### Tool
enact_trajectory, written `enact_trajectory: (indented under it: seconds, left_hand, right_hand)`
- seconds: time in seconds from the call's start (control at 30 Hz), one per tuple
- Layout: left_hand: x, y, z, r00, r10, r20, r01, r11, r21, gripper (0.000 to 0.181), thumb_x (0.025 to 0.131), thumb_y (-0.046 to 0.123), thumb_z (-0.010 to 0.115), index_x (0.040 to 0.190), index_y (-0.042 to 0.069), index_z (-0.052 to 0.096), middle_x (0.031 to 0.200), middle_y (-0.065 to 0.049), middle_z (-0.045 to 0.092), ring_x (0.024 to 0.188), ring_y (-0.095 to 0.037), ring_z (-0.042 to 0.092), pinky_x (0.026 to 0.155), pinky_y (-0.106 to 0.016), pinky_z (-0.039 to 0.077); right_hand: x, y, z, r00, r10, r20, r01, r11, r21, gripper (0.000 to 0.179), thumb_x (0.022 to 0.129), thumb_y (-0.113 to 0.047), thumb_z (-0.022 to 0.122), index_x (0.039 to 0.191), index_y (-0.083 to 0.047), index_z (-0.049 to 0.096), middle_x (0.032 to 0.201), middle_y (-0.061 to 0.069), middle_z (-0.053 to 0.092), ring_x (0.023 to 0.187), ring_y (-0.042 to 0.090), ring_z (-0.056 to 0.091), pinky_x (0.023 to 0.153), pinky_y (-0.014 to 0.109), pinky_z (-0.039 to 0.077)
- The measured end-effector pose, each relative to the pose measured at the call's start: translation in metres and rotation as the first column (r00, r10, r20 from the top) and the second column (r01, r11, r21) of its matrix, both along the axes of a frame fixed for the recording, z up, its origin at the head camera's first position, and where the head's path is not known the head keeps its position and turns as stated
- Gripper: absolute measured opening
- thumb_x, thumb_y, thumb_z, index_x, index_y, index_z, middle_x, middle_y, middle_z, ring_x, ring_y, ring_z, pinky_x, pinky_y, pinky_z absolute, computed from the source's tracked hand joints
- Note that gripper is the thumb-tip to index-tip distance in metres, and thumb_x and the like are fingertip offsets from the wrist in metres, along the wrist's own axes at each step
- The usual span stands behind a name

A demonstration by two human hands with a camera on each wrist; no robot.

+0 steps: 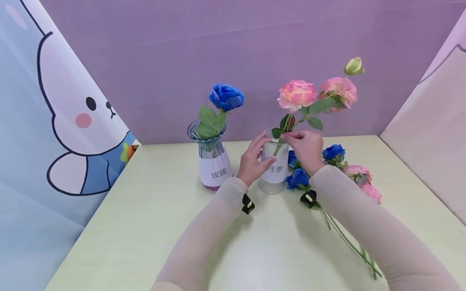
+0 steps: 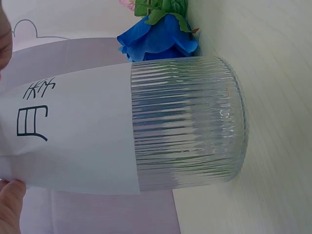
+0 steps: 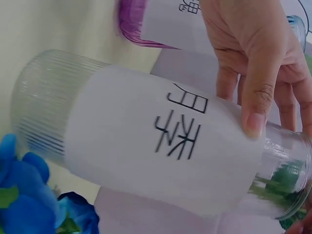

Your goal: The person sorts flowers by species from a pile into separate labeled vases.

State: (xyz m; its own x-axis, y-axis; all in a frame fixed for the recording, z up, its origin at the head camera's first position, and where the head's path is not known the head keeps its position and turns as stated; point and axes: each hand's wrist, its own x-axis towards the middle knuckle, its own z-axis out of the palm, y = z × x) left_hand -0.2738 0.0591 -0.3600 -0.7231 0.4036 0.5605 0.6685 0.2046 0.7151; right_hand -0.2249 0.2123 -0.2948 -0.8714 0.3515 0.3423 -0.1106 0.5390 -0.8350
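The left hand curled round the upper part of a clear ribbed glass vase, its thumb pressed on the front of the white paper label, which bore the characters 月季, and its other fingers round the side near the rim. The right hand pinched the green stems of a pink rose spray between thumb and fingertips, right at the vase's mouth. Below those fingertips, part of the stem and some leaves sat inside the glass neck; above them rose two ruffled pink blooms, with a pale green bud higher and to the right.

Left of the left hand's fingers, well apart from them, stood a flared glass vase with a purple base and a label reading 玫瑰; it held one upright blue rose with green leaves. Beneath and beside the right hand, loose blue roses and pink roses lay on the pale tabletop, their stems running towards the near right, partly hidden by the right sleeve.
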Motion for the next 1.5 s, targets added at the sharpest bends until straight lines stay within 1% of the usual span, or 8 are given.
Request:
enact_trajectory:
  seconds: [0.33, 0.57, 0.77, 0.9, 1.03, 1.13, 1.37, 1.5]
  left_hand:
    - [-0.003, -0.001, 0.002, 1.000, 0.009, 0.005, -0.009, 1.000, 0.008, 0.052, 0.082, 0.003, 0.073, 0.130, 0.004, 0.053, 0.152, -0.008, 0.035, 0.132, -0.027, 0.043, 0.098, -0.026, 0.045]
    - [-0.004, 0.001, 0.001, 1.000, -0.006, 0.021, 0.006, 1.000, 0.007, 0.052, 0.083, 0.003, 0.072, 0.131, 0.004, 0.052, 0.153, -0.008, 0.033, 0.133, -0.027, 0.042, 0.099, -0.025, 0.044]
    - [0.000, 0.002, 0.000, 0.999, 0.002, 0.038, -0.002, 1.000, 0.004, 0.052, 0.083, 0.003, 0.072, 0.131, 0.005, 0.052, 0.153, -0.006, 0.033, 0.134, -0.026, 0.041, 0.099, -0.025, 0.044]
    - [0.002, 0.001, 0.000, 1.000, 0.012, 0.018, -0.013, 1.000, 0.012, 0.052, 0.083, 0.002, 0.073, 0.131, 0.004, 0.053, 0.152, -0.007, 0.034, 0.134, -0.027, 0.041, 0.098, -0.026, 0.045]
    - [0.003, 0.000, -0.001, 1.000, 0.014, 0.014, -0.015, 1.000, 0.012, 0.052, 0.083, 0.003, 0.073, 0.130, 0.003, 0.053, 0.152, -0.008, 0.034, 0.134, -0.027, 0.040, 0.098, -0.027, 0.045]
    - [0.003, 0.000, -0.001, 1.000, 0.012, 0.019, -0.012, 1.000, 0.010, 0.053, 0.083, 0.003, 0.073, 0.131, 0.003, 0.053, 0.152, -0.007, 0.034, 0.135, -0.026, 0.040, 0.098, -0.027, 0.045]
    - [0.001, 0.002, -0.003, 1.000, 0.014, -0.011, -0.014, 1.000, 0.026, 0.052, 0.082, 0.002, 0.073, 0.130, 0.003, 0.053, 0.151, -0.009, 0.035, 0.134, -0.028, 0.041, 0.097, -0.027, 0.046]
    - [0.001, 0.002, -0.002, 1.000, 0.018, -0.021, -0.018, 1.000, 0.021, 0.052, 0.082, 0.003, 0.073, 0.130, 0.003, 0.053, 0.151, -0.010, 0.035, 0.133, -0.028, 0.042, 0.097, -0.027, 0.046]
  right_hand:
    - [0.021, 0.035, -0.011, 0.998, -0.024, 0.061, 0.021, 0.999, 0.045, 0.030, 0.087, -0.027, 0.071, 0.095, 0.001, 0.072, 0.069, -0.004, 0.062, 0.058, 0.008, 0.048, 0.050, 0.021, 0.040]
    - [0.034, 0.071, -0.021, 0.992, 0.013, 0.125, -0.031, 0.989, 0.142, 0.033, 0.090, -0.029, 0.067, 0.098, 0.003, 0.069, 0.074, -0.001, 0.064, 0.063, 0.009, 0.050, 0.054, 0.021, 0.042]
    - [0.050, 0.110, -0.030, 0.957, 0.054, 0.284, -0.100, 0.984, 0.150, 0.043, 0.093, -0.034, 0.063, 0.107, 0.006, 0.066, 0.070, -0.002, 0.063, 0.052, 0.008, 0.051, 0.047, 0.026, 0.046]
    - [0.057, 0.138, -0.031, 0.922, 0.085, 0.377, -0.169, 0.966, 0.195, 0.048, 0.095, -0.036, 0.059, 0.112, 0.009, 0.063, 0.076, -0.001, 0.067, 0.059, 0.009, 0.055, 0.052, 0.028, 0.049]
    - [0.063, 0.164, -0.035, 0.868, 0.134, 0.479, -0.235, 0.959, 0.158, 0.051, 0.096, -0.033, 0.056, 0.116, 0.013, 0.059, 0.077, 0.001, 0.068, 0.064, 0.013, 0.061, 0.058, 0.031, 0.056]
    - [0.068, 0.183, -0.038, 0.802, 0.196, 0.564, -0.274, 0.960, 0.056, 0.047, 0.096, -0.029, 0.057, 0.114, 0.014, 0.060, 0.080, 0.001, 0.068, 0.069, 0.014, 0.064, 0.065, 0.032, 0.058]
    - [0.085, 0.224, -0.047, 0.579, 0.368, 0.727, -0.317, 0.924, -0.215, 0.031, 0.096, -0.027, 0.057, 0.107, 0.000, 0.065, 0.086, 0.000, 0.068, 0.079, 0.015, 0.065, 0.073, 0.038, 0.058]
    - [0.096, 0.239, -0.057, 0.494, 0.453, 0.742, -0.306, 0.890, -0.339, 0.021, 0.096, -0.023, 0.057, 0.104, -0.005, 0.065, 0.083, -0.001, 0.070, 0.074, 0.011, 0.067, 0.068, 0.033, 0.059]
